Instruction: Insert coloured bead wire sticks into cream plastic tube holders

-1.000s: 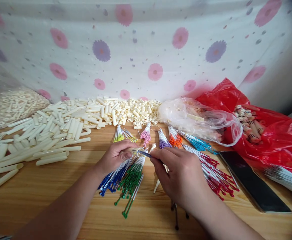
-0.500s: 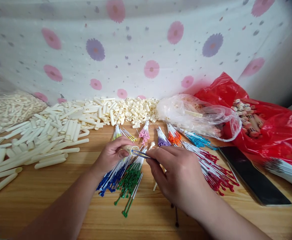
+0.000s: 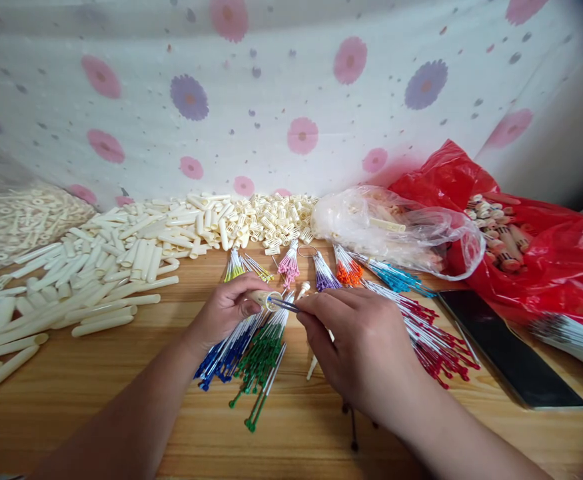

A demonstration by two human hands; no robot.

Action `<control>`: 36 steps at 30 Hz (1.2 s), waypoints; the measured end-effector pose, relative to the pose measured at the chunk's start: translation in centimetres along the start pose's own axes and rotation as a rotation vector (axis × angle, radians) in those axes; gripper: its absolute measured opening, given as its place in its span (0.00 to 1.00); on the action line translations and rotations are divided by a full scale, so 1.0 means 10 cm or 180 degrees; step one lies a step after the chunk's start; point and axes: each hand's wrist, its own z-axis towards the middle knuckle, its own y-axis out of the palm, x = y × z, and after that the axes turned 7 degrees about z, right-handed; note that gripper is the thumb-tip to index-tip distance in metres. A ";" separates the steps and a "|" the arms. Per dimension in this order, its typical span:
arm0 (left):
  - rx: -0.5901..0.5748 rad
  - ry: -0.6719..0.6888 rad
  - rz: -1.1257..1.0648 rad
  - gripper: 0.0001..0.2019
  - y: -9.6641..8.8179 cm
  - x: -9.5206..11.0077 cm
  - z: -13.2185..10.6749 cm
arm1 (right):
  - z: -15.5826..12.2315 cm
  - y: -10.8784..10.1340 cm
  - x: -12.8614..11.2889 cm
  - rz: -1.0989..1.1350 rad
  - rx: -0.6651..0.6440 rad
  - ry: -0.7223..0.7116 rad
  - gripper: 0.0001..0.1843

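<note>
My left hand (image 3: 228,310) is closed around a short cream plastic tube (image 3: 264,298), whose open end faces right. My right hand (image 3: 364,340) pinches a pair of thin metal tweezers (image 3: 286,305), and their tips reach into that open end. A small blue spot shows at the tips, too small to name. Below the hands lie white sticks with blue ends (image 3: 224,363) and white sticks with green ends (image 3: 258,363). Just beyond my right hand are sticks with dark red ends (image 3: 436,347). Some dark-tipped sticks (image 3: 354,433) are partly hidden beneath my right hand.
Loose cream tubes (image 3: 96,287) cover the left, with slotted caps (image 3: 276,217) behind. Pink (image 3: 288,267), purple (image 3: 325,273), orange (image 3: 347,267) and blue-tipped (image 3: 401,277) bundles stand along the back. A clear bag (image 3: 371,227), red bag (image 3: 561,247) and black phone-like slab (image 3: 506,347) lie right.
Both hands, with the tube and tweezers, have shifted very slightly to the right. The tweezer tips stay at the tube's opening. The whole view has moved a little.
</note>
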 end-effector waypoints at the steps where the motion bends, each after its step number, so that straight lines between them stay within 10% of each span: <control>1: 0.0094 0.0074 0.0066 0.16 0.00 -0.01 0.01 | 0.00 0.01 0.00 0.0011 0.0000 0.0020 0.08; 14: 0.1103 0.0587 0.0534 0.11 0.01 -0.03 0.05 | 0.05 0.04 0.02 0.0747 -0.0376 0.0693 0.07; 36: -0.0444 -0.0642 -0.0859 0.16 0.01 0.03 -0.04 | 0.06 -0.10 0.02 -0.0361 0.0033 -0.0672 0.12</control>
